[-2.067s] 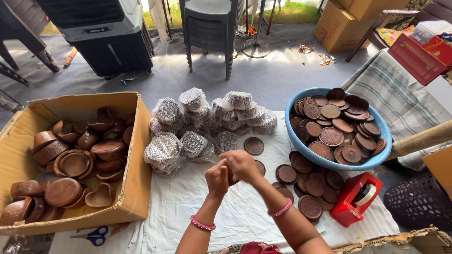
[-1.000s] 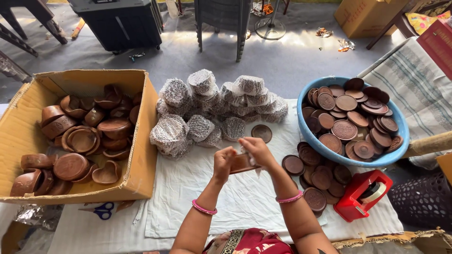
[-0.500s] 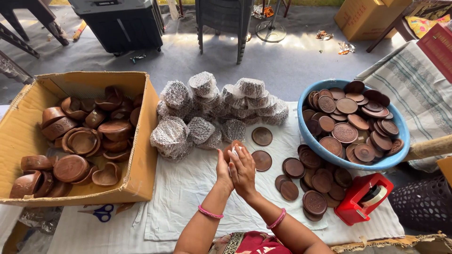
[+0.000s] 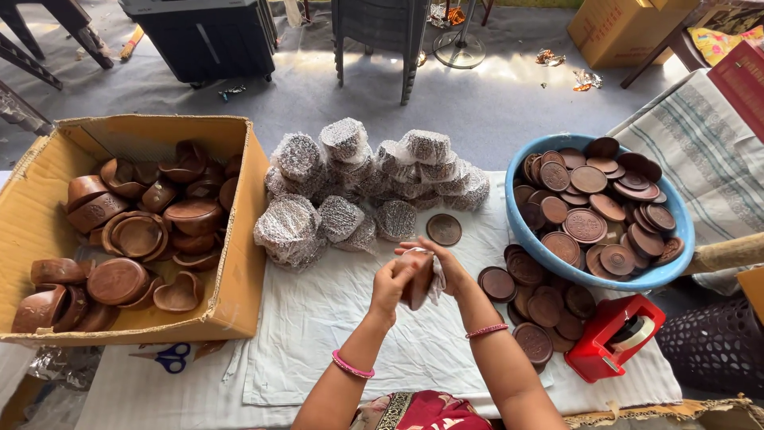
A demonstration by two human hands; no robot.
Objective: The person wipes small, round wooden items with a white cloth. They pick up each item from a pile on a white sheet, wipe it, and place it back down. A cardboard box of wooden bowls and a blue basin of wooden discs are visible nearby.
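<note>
A cardboard box [image 4: 239, 239] of brown bowls and a blue basin [image 4: 521, 231] of lids flank the white cloth [image 4: 318, 318]. Above the cloth, a small brown box [image 4: 416, 279] with clear film is clasped between the left hand [image 4: 391, 284] and right hand [image 4: 442, 265]. It is judged light, rigid and chippable, best gripped at the rim.

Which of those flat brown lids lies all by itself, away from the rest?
The single round brown lid on the white cloth, just below the foil-wrapped bundles. The others sit heaped in the blue bowl or piled beside it.
</note>
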